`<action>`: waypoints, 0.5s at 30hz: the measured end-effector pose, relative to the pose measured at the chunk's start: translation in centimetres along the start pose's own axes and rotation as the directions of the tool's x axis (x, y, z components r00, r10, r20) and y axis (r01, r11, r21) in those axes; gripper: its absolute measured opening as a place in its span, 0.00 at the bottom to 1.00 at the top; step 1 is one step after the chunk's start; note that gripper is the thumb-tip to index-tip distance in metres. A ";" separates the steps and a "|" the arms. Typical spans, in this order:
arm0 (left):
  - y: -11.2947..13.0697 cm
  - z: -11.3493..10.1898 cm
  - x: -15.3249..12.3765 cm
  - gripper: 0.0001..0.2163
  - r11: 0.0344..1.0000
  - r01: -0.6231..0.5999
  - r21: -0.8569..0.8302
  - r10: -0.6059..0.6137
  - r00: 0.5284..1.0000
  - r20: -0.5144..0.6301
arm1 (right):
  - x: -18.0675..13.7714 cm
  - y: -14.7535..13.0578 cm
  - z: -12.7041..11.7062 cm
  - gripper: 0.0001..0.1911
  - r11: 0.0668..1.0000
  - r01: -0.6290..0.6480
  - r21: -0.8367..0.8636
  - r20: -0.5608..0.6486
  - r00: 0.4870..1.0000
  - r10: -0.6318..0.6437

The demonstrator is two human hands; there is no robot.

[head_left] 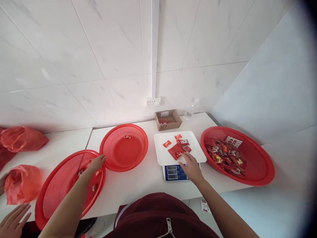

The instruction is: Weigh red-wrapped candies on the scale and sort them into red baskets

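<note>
My left hand [98, 163] is at the right rim of the left red basket [51, 198], its fingers bent over the edge where it meets the middle red basket [144, 145]. My right hand [190, 167] is over the front edge of a white scale tray [198, 152], thumb and fingers apart, fingertips by a red packet [175, 152]. Several small wrapped sweets [167, 143] lie around that packet. Below the tray shows the scale's blue panel [170, 173]. Some sweets lie in the left basket, partly behind my forearm; the middle basket holds one sweet [127, 137].
A large red basket [264, 172] with many wrapped sweets [226, 157] stands on the right. Behind the scale are a cardboard box [170, 125] and a clear bottle [189, 113]. At the far left, another person's hand [15, 219] is near red plastic bags [23, 185].
</note>
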State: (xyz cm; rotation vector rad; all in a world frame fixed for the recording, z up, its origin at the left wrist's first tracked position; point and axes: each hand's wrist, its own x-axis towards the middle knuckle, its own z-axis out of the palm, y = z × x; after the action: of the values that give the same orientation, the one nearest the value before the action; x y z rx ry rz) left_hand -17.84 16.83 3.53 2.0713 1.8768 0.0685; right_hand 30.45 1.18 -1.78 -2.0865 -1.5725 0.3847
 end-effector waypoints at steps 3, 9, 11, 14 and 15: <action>1.9 1.4 0.3 0.16 0.990 0.109 0.085 -0.107 0.994 -0.030 | 2.1 -0.8 0.6 0.27 0.973 0.113 -0.199 0.105 0.990 -0.093; 8.5 5.6 -3.5 0.23 0.968 -0.086 0.237 0.094 0.995 -0.021 | 3.9 -1.1 2.1 0.27 0.921 0.186 -0.342 0.226 0.968 -0.111; 11.3 7.4 -5.2 0.22 0.959 -0.235 0.159 0.221 0.970 0.105 | 4.2 -1.0 2.2 0.24 0.916 0.193 -0.352 0.191 0.973 -0.131; 14.6 9.3 -7.3 0.23 0.948 -0.318 0.026 0.304 0.925 0.230 | 4.6 -0.7 2.1 0.21 0.925 0.198 -0.325 0.138 0.977 -0.161; 15.4 9.6 -7.9 0.24 0.948 -0.318 0.001 0.307 0.916 0.257 | 4.9 -0.6 2.1 0.21 0.935 0.193 -0.297 0.119 0.979 -0.164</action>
State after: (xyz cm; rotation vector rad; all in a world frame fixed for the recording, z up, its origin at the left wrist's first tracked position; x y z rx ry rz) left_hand -1.52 6.07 0.41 2.2697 1.3979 -0.1547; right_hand 30.37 6.41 -2.88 -2.1495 -1.9679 0.1824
